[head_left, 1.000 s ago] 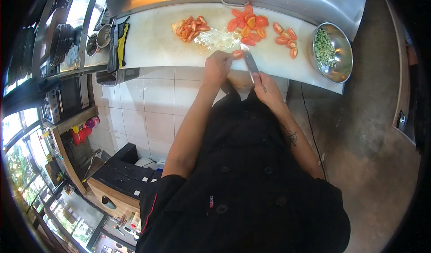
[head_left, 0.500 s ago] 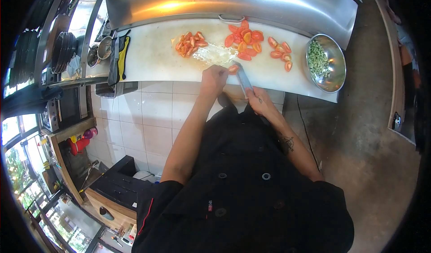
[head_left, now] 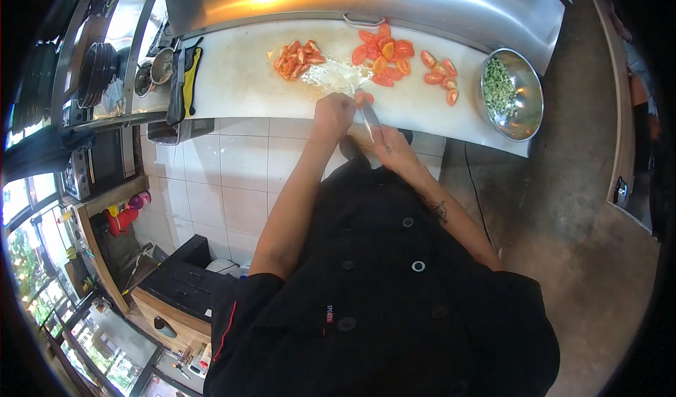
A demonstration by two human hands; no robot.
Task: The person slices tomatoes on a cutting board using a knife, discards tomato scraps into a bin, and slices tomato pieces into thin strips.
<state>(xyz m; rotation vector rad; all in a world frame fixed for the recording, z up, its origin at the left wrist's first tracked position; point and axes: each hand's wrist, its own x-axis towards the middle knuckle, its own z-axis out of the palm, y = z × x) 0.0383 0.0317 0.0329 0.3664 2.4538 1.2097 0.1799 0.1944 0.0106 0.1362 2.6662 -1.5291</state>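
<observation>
Head view: kitchen knife point(head_left: 369, 119) over near edge of white cutting board point(head_left: 232, 80), silvery flat blade, handle hidden in fist. Tomato piece point(head_left: 365, 97) at the tip end: red, glossy, partly covered by blade. Writing: small chest label point(head_left: 329, 314) on black jacket point(head_left: 394, 326), starts "SPO", rest too small; no marking legible on the blade. Knife long axis runs diagonal, tip away from body and slanting left; tomato's axis can't be read. Right hand point(head_left: 396, 149) closed firmly round knife handle. Left hand point(head_left: 334, 112) fingers bunched just beside the tomato piece; can't tell whether they pinch it. Beyond the blade: flat red-orange tomato slices point(head_left: 384, 53); cut tomato pile point(head_left: 297, 60) to the left; tomato wedges point(head_left: 441, 73) right, near steel bowl point(head_left: 527, 103) of chopped greens point(head_left: 498, 89).
</observation>
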